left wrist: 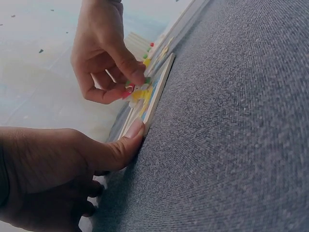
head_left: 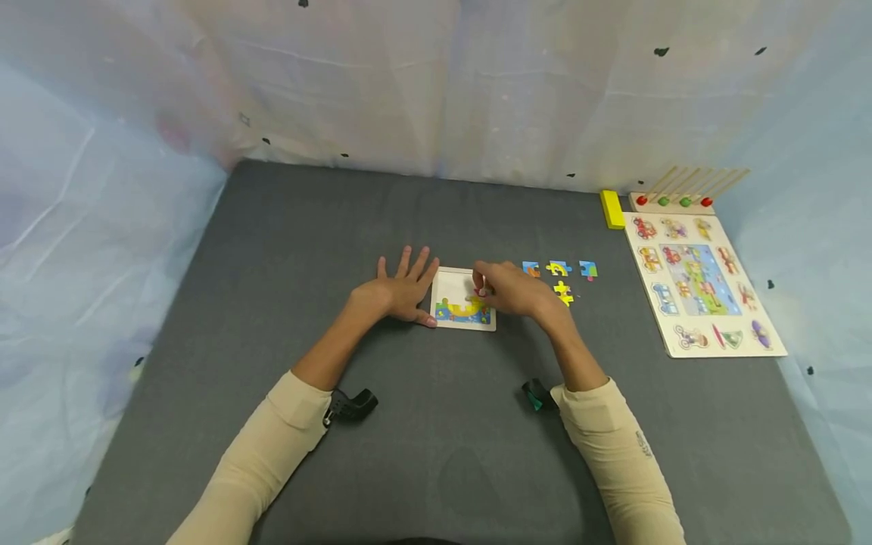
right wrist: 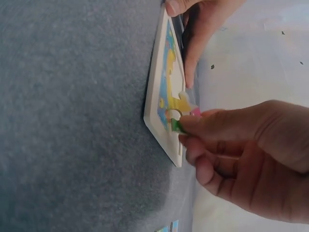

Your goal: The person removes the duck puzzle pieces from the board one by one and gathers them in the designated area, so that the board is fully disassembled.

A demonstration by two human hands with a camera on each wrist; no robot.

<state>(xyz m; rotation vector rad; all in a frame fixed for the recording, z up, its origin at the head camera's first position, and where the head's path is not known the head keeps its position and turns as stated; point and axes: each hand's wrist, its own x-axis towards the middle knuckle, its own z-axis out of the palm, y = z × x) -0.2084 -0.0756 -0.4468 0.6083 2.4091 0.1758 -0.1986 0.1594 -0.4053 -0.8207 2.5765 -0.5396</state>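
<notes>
A small wooden puzzle tray [head_left: 463, 326] lies on the dark table, its near rows filled with yellow and blue pieces and its far part bare. My left hand [head_left: 400, 291] is spread flat at the tray's left side, thumb [left wrist: 131, 137] against the near corner of the frame. Between right thumb and fingertips, my right hand [head_left: 514, 289] pinches a jigsaw piece [right wrist: 183, 117] with yellow, green and pink on it. That piece is tilted over the right part of the tray, close above the fitted pieces; its far side is hidden by the fingers.
Several loose jigsaw pieces [head_left: 559, 268] lie right of the tray. Farther right is a large wooden picture board [head_left: 698, 333]. Behind it stands a pegged rack [head_left: 674, 203] with red and green beads, beside a yellow block [head_left: 612, 210]. Pale sheeting [head_left: 409, 91] hangs around the table.
</notes>
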